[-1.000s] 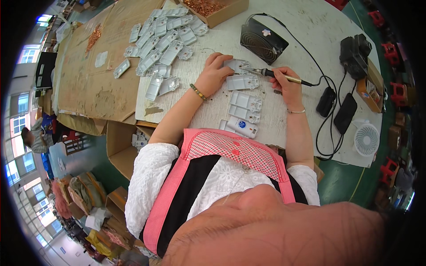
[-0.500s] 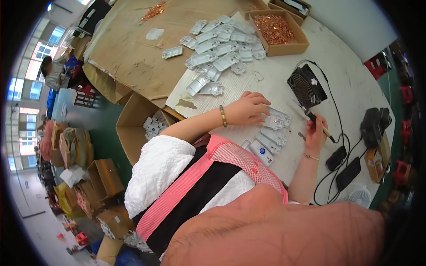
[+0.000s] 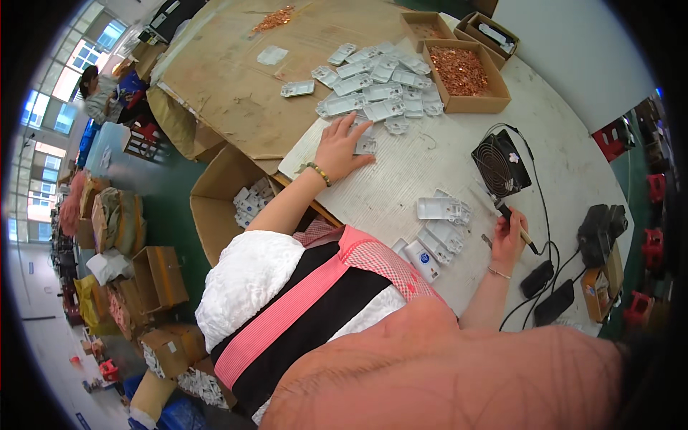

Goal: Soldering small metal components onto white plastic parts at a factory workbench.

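Reaches forward and left across a white worktable (image 3: 401, 172) with the left hand (image 3: 342, 148), palm down, at the near edge of a pile of pale grey plastic housings (image 3: 383, 92). Spreads the left fingers wide, with thumb stretched out to the right, over a single housing (image 3: 366, 145) partly covered by the hand. Leaves contact beneath the fingertips too hidden to tell. Extends the left forearm (image 3: 287, 202) nearly straight from a white sleeve (image 3: 247, 279), with a beaded bracelet (image 3: 319, 174) at the wrist. Curls the right hand (image 3: 508, 233) narrowly around a soldering iron (image 3: 504, 210), gripping the handle between thumb and fingers, with tip angled away and to the left, near a black fan (image 3: 498, 165). Wears a thin bangle (image 3: 499, 272) on the right wrist. Has a row of housings (image 3: 438, 209) on the tabletop just left of the iron, between the hands and close to a pink checked apron (image 3: 387, 261). Shows beside the pile, at far right, a cardboard box (image 3: 476, 105) of copper-coloured pieces (image 3: 459, 68).
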Demonstrator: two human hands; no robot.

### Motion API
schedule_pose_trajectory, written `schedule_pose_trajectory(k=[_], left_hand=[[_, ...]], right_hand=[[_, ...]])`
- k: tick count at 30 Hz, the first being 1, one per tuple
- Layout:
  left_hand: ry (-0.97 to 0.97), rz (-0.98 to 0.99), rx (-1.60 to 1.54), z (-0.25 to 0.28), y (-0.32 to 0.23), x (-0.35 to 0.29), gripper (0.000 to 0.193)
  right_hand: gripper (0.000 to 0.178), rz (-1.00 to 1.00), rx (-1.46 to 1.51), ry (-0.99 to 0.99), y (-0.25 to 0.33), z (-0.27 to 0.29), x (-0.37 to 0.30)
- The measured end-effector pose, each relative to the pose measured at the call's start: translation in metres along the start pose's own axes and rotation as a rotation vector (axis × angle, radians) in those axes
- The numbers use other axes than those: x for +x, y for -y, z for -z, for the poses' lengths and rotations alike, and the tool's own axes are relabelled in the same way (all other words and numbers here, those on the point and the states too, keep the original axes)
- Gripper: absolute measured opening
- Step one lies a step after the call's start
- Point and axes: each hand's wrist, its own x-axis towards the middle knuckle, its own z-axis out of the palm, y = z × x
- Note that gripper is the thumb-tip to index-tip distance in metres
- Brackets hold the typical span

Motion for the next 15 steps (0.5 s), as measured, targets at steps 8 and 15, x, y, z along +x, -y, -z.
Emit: schedule_pose_trajectory(k=[8, 15], left_hand=[[-0.103, -0.006, -0.067, -0.022, -0.039, 0.034, 0.078], [-0.186, -0.03, -0.071, -0.016, -0.034, 0.005, 0.058]], right_hand=[[0.021, -0.014, 0.005, 0.023, 0.002, 0.002, 0.002], [0.019, -0.037, 0.027, -0.005, 0.005, -0.001, 0.001]])
